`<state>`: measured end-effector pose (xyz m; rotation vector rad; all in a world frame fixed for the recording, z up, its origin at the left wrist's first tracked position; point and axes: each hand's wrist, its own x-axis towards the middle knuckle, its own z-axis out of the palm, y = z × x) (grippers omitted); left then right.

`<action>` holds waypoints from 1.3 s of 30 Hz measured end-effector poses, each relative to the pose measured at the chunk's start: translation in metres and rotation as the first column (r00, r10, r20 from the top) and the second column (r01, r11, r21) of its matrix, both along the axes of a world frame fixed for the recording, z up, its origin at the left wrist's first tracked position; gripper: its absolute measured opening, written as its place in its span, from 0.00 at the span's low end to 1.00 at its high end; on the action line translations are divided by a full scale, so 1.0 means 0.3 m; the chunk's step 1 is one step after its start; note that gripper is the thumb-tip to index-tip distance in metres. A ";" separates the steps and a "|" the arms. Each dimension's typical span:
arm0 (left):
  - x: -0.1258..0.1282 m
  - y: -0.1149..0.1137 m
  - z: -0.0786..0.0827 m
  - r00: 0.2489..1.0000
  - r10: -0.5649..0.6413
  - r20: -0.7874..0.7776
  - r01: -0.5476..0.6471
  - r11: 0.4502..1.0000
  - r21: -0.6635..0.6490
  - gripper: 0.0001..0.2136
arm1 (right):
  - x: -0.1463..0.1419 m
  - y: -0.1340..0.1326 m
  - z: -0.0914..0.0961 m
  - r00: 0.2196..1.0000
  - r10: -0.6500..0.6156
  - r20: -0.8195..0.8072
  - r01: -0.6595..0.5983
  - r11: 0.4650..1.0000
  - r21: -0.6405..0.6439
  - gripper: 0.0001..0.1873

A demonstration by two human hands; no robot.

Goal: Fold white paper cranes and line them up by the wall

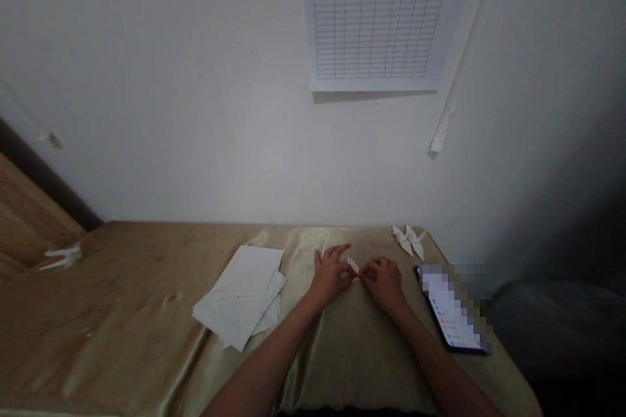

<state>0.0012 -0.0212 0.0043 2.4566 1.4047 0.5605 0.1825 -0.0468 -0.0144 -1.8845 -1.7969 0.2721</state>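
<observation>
Between my two hands is a small folded piece of white paper [353, 265], its pointed upper end showing above the fingers. My left hand [331, 273] pinches it from the left between thumb and forefinger, with the other fingers spread outward. From the right, my right hand [384, 281] pinches the same paper, its remaining fingers curled. The fingertips cover the lower part of the paper. Beyond my right hand, near the table's back edge, lie folded white paper figures [409, 240] with pointed wings, side by side.
A loose stack of white paper sheets [242, 300] lies left of my hands. A phone [447, 306] with a lit, partly blurred screen rests at right. White paper scraps [62, 255] lie far left on the gold tablecloth [127, 313]. A printed table sheet [376, 26] hangs on the wall.
</observation>
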 end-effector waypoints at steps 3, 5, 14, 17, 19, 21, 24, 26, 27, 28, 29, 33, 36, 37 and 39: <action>-0.004 0.004 0.001 1.000 0.028 0.007 -0.027 0.999 -0.046 0.08 | 0.001 0.002 0.003 1.000 -0.002 0.000 0.002 1.000 -0.013 0.06; -0.008 0.005 0.002 0.999 0.055 -0.003 -0.055 0.997 -0.057 0.09 | 0.002 0.004 0.003 1.000 0.001 -0.003 -0.001 1.000 -0.016 0.06; -0.013 0.003 0.007 0.989 0.129 -0.071 -0.132 0.990 -0.048 0.11 | 0.003 0.007 -0.003 1.000 -0.005 -0.001 0.005 1.000 -0.014 0.06; -0.009 0.006 0.009 0.983 0.163 -0.089 -0.165 0.986 -0.015 0.13 | 0.003 0.007 -0.003 1.000 0.002 -0.001 -0.002 1.000 -0.007 0.05; -0.005 0.010 0.011 0.979 0.181 -0.089 -0.181 0.983 0.013 0.14 | 0.002 0.007 -0.002 1.000 0.007 0.000 -0.007 1.000 -0.010 0.06; -0.002 0.014 0.011 0.977 0.193 -0.089 -0.190 0.981 0.036 0.15 | 0.001 0.007 -0.001 1.000 0.002 0.003 -0.002 1.000 -0.015 0.06; 0.000 0.018 0.009 0.973 0.206 -0.101 -0.202 0.978 0.052 0.17 | -0.001 0.006 -0.002 1.000 -0.006 0.005 0.006 1.000 -0.009 0.06; -0.001 0.019 0.007 0.971 0.214 -0.108 -0.209 0.976 0.059 0.18 | -0.002 0.006 -0.004 1.000 -0.003 0.003 0.003 1.000 -0.002 0.07; -0.003 0.018 0.006 0.970 0.215 -0.112 -0.210 0.976 0.061 0.19 | -0.002 0.005 -0.004 1.000 -0.001 0.002 0.001 1.000 -0.001 0.07; -0.005 0.016 0.005 0.970 0.213 -0.116 -0.208 0.976 0.060 0.20 | -0.003 0.005 -0.005 1.000 0.001 0.001 -0.001 1.000 -0.001 0.07; -0.008 0.013 0.005 0.970 0.208 -0.123 -0.203 0.978 0.055 0.21 | -0.003 0.005 -0.006 1.000 0.004 0.000 -0.004 1.000 0.002 0.07; -0.019 0.002 0.005 0.975 0.156 -0.159 -0.151 0.988 0.038 0.26 | -0.001 0.007 -0.009 1.000 0.004 0.007 -0.004 1.000 0.022 0.06; -0.025 0.000 0.004 0.979 0.110 -0.175 -0.104 0.994 0.040 0.29 | 0.003 0.013 -0.014 1.000 0.013 0.007 -0.013 1.000 0.024 0.06; -0.027 0.001 0.003 0.979 0.097 -0.178 -0.092 0.995 0.039 0.29 | 0.004 0.016 -0.016 1.000 0.016 0.003 -0.016 1.000 0.024 0.06; -0.031 0.006 -0.001 0.980 0.073 -0.186 -0.067 0.997 0.035 0.29 | 0.006 0.020 -0.020 1.000 0.011 -0.010 -0.011 1.000 0.025 0.07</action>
